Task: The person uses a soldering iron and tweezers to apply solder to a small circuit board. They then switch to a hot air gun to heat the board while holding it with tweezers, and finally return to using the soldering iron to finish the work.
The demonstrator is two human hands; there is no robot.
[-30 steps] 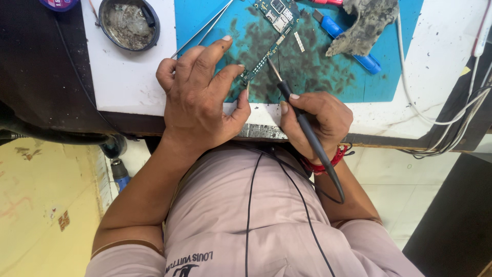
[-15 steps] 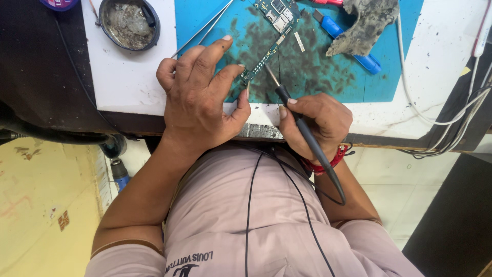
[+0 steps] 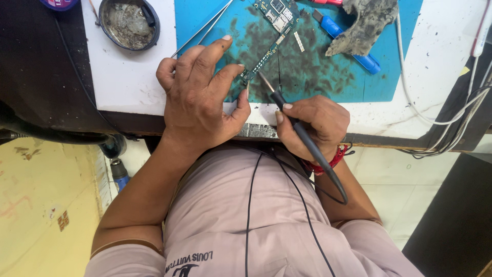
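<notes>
The right hand (image 3: 312,125) has its grip closed around a black soldering iron (image 3: 302,136), held like a pen between thumb and fingers. The iron's metal tip points up and to the left from the grip and sits at, or just above, the near end of a narrow green circuit board (image 3: 264,56); whether it touches cannot be told. The iron's dark cord trails back from the grip over the wrist, past a red wristband (image 3: 333,159).

Just left of that grip, the left hand (image 3: 202,100) lies palm down on the bench (image 3: 128,87), fingers spread and bent. Its fingertips press the board's near end against a stained blue work mat (image 3: 318,77); its grip is a pinning one, not wrapped around anything.

Beyond the grips, the board runs diagonally away across the mat. Further out lie a blue-handled tool (image 3: 353,48) and a crumpled grey rag (image 3: 364,23). Past the left hand are thin metal tweezers (image 3: 202,28), and further left a round dark tin of grey residue (image 3: 128,23). White cables (image 3: 435,115) hang off the bench, well to the right.
</notes>
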